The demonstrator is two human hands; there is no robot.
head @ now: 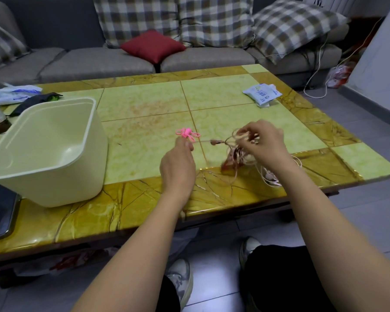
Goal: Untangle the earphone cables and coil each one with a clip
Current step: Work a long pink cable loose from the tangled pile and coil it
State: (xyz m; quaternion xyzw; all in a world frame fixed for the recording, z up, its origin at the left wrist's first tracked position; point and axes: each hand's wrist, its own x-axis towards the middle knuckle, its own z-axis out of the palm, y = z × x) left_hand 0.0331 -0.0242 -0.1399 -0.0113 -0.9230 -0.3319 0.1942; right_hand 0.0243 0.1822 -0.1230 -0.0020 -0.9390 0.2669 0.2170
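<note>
Left hand (178, 163) centre frame, fingers curled, pinching one end of a pale cable strand (203, 142) — strand runs taut to the right hand (265, 146), which grips a few pale loops (240, 136) raised off the table. Earphone tangle (234, 159) hangs under the right hand, touching the coffee table (144, 104) near its front edge. White cable (271, 180) trails out right of the wrist. Pink coiled earphone (187, 134) lies just beyond the left fingertips — touching or not, can't tell. Cream plastic bin (54, 149) left, tissue packet (262, 94) upper right.
</note>
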